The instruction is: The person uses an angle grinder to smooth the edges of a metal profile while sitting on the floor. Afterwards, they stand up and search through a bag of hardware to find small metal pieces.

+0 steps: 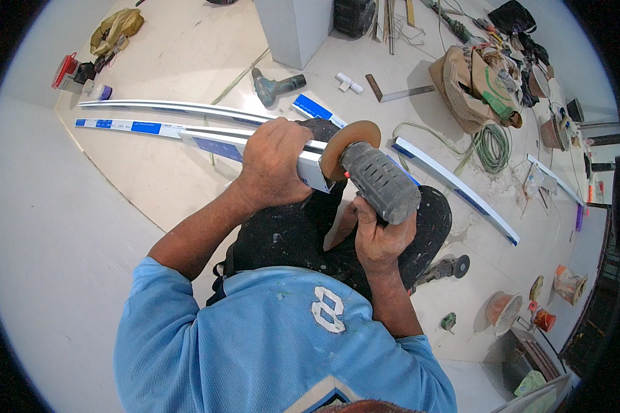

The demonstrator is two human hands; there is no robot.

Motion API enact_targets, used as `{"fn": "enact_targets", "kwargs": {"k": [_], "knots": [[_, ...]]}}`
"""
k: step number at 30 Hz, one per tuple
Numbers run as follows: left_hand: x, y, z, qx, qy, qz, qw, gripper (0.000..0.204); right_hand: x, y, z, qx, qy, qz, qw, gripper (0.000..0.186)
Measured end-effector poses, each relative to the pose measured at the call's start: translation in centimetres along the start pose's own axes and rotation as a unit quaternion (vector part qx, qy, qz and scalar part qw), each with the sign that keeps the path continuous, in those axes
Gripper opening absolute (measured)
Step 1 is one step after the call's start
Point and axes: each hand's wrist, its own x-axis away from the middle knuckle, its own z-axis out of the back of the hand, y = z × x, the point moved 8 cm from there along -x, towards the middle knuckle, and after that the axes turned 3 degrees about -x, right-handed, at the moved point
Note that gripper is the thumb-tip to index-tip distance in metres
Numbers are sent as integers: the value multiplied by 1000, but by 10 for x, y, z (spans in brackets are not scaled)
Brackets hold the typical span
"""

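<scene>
My left hand grips the end of a long white profile strip with blue labels, held across my dark-trousered knees. My right hand holds a grey angle grinder from below. Its orange-brown cutting disc stands upright right against the strip's end, next to my left fingers. A second, similar silver strip lies on the floor just behind the first.
Another blue-and-white strip lies to the right. A cordless drill, a metal square, a coiled green cable, a brown paper bag and a second grinder sit on the tiled floor. Buckets stand lower right.
</scene>
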Motion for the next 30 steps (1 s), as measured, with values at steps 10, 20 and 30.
{"fn": "enact_targets", "kwargs": {"k": [10, 20, 30], "knots": [[-1, 1, 1, -4, 2, -1, 1000, 64, 1, 5, 1, 22, 2, 5, 1000, 56], [-1, 2, 2, -1, 8, -3, 1000, 63, 2, 7, -1, 3, -9, -5, 1000, 55], [1, -1, 0, 2, -4, 8, 1000, 65, 0, 4, -1, -9, -11, -15, 1000, 53]]}}
